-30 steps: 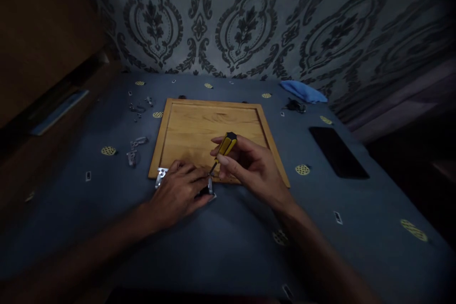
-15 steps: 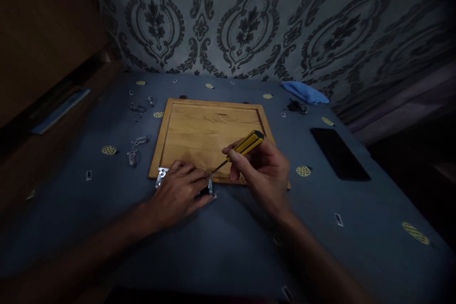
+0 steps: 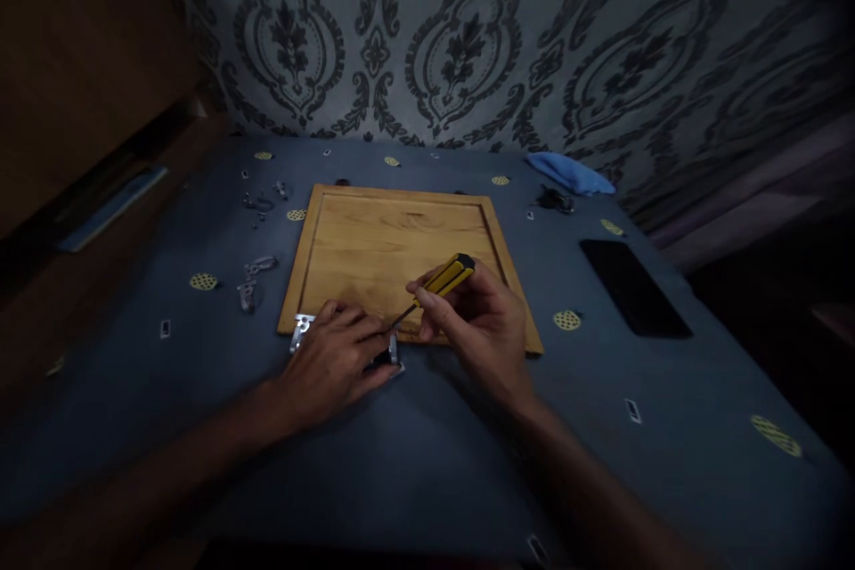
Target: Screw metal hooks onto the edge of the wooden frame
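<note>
A wooden panel [image 3: 401, 240] with a raised frame lies on the blue patterned cloth. My right hand [image 3: 477, 325] is closed round a yellow and black screwdriver [image 3: 444, 278], whose shaft slants down left to the panel's near edge. Beside the tip, my left hand [image 3: 337, 356] rests on that edge with its fingers close together, over a metal hinge [image 3: 393, 348] that shows only in part. Another silver hinge [image 3: 302, 329] sits at the panel's near left corner, partly behind my left hand. What touches the screwdriver's tip is too small to make out.
Loose metal hinges [image 3: 248, 283] and small hardware [image 3: 259, 201] lie left of the panel. On the right are a black phone-like slab [image 3: 634, 288], a dark tangled item [image 3: 556, 199] and a blue cloth [image 3: 571, 173]. A patterned wall stands behind.
My right hand and the screwdriver's handle have shifted a little left and down. The left hand stays nearly in place.
</note>
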Action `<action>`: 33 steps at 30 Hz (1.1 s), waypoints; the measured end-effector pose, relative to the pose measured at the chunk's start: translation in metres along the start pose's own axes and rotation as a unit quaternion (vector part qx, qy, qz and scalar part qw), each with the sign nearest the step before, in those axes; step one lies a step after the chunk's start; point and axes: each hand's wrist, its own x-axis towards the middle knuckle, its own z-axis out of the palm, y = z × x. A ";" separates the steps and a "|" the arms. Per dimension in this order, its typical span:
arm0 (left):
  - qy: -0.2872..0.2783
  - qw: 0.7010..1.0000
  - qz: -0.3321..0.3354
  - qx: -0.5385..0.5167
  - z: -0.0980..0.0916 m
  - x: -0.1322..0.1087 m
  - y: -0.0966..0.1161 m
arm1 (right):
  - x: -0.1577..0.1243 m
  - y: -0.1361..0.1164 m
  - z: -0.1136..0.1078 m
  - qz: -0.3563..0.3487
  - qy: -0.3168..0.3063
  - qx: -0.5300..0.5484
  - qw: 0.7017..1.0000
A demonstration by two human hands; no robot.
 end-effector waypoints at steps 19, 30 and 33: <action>0.011 1.000 0.003 0.000 0.001 0.000 0.000 | 0.001 -0.004 -0.008 0.007 -0.072 -0.019 0.997; 0.017 1.000 0.006 -0.005 0.000 0.000 0.000 | 0.007 -0.003 -0.002 0.029 -0.075 0.011 0.997; 0.014 1.000 0.005 -0.004 0.000 0.000 0.000 | 0.007 -0.006 -0.003 0.042 -0.070 0.009 0.997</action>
